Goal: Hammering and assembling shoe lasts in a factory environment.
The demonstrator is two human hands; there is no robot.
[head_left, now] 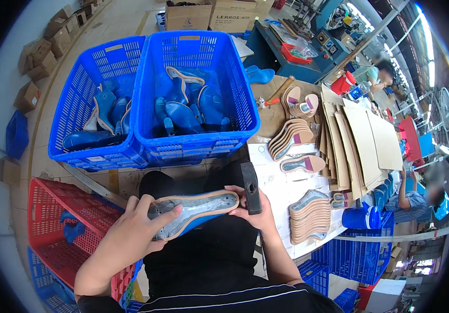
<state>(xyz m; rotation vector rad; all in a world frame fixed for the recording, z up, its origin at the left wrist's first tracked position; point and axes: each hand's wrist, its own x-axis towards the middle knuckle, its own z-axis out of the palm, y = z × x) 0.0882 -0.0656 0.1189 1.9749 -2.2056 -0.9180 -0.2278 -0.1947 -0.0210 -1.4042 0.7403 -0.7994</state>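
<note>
Across my lap lies a blue shoe last (196, 226) with its sole side up. A tan-edged insole (203, 202) with a grey, marked middle sits on that face. My left hand (133, 221) grips the wide end on the left, its thumb pressed on the insole. Around a hammer my right hand (258, 215) is closed, with fingers also against the narrow right end of the last. The dark metal hammer head (251, 190) points up beside that end; its handle is hidden by the hand.
Two blue crates (198, 141) ahead hold several blue lasts (183, 116). A white-topped table (266, 175) on the right carries stacked insoles (309, 218), cardboard sheets (360, 141) and a blue jug (361, 217). A red crate (52, 229) tilts at left. Other people work far right.
</note>
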